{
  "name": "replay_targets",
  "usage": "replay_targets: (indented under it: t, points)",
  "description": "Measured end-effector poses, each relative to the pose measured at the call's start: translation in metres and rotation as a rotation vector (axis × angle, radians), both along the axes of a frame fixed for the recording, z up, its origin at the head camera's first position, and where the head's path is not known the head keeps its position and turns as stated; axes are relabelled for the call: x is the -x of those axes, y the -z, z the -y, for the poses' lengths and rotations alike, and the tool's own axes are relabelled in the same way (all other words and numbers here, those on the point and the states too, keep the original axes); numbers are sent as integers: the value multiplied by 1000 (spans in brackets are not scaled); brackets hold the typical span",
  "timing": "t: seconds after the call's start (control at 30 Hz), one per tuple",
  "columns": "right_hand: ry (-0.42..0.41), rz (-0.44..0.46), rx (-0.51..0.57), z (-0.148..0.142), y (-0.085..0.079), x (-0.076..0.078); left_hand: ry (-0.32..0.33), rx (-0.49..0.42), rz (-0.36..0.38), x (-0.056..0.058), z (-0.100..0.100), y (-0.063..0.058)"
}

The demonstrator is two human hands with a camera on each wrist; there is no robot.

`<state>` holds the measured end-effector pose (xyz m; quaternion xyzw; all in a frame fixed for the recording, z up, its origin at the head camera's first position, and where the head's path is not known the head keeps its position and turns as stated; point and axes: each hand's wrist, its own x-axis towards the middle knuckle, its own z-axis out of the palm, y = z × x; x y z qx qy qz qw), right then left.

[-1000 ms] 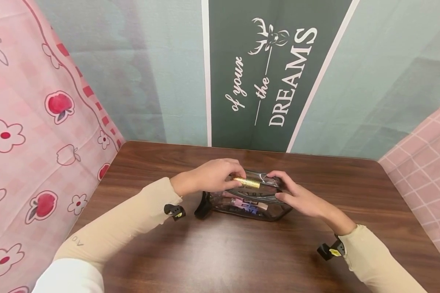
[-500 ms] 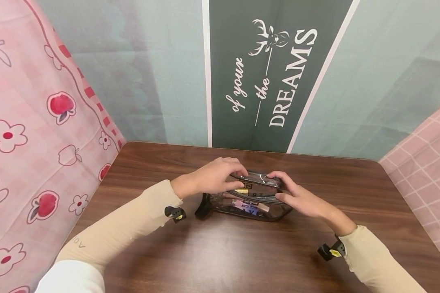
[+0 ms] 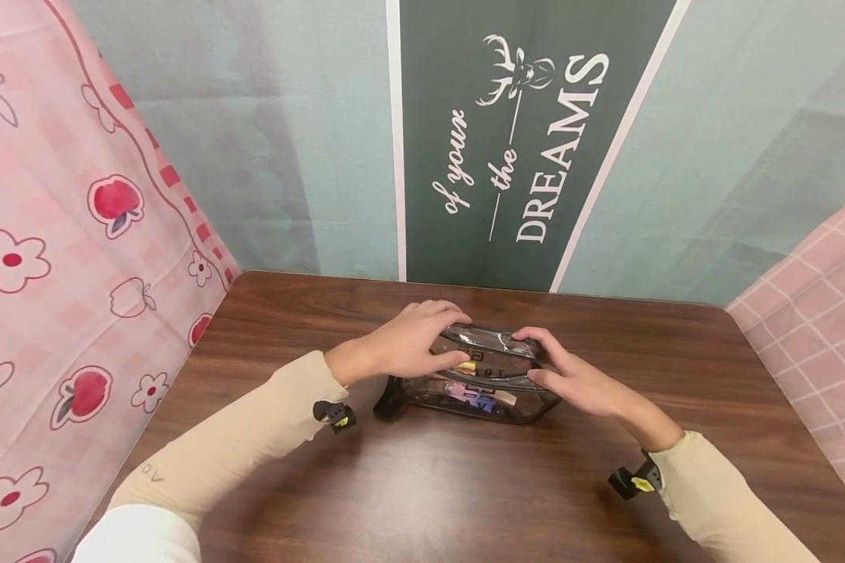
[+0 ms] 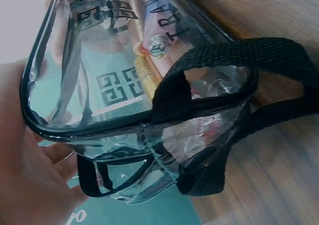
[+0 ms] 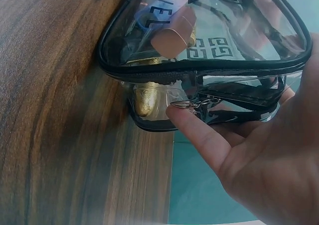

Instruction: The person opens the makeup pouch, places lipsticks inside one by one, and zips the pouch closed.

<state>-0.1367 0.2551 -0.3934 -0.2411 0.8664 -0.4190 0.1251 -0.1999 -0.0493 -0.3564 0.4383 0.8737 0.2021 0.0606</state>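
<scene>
A clear zip pouch [image 3: 531, 403] with black piping and dark lettering stands on the table, its top gaping. My left hand [image 3: 408, 342] holds its left end, thumb on the near edge and fingers on the far edge. At the other end, my right hand [image 3: 583, 381] grips the opening between thumb and fingers. In the right wrist view one fingertip touches the metal zipper pull [image 5: 182, 104]. Inside lie a glittery gold tube [image 4: 147, 78], a rose-coloured tube [image 5: 173, 33], a shiny gold piece [image 5: 146, 100] and other small items, partly hidden by print and reflections.
A black webbing strap [image 3: 390, 397] loops off the pouch's left end onto the brown wooden table [image 3: 422, 485]. Behind the table hangs a green and teal cloth [image 3: 310, 156]. Pink printed cloth [image 3: 35, 258] covers the left side, pink checked cloth [image 3: 824, 313] the right.
The gold tube, earlier between my left fingers over the opening, has gone down into the pouch. My left hand has let it go and shifted slightly left to the pouch's edges. The right hand stayed put.
</scene>
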Motion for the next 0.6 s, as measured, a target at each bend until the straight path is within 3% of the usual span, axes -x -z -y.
replay_targets:
  t: [0.13,0.3,0.6]
  points:
    - [0,-8,-2,0,0,0,-28,26,9,-5,1,5]
    - [5,-19,-4,0,0,0,-77,75,-31,-8,0,10]
    - [18,-37,-29,2,-4,0,-118,-15,-160,-12,4,22]
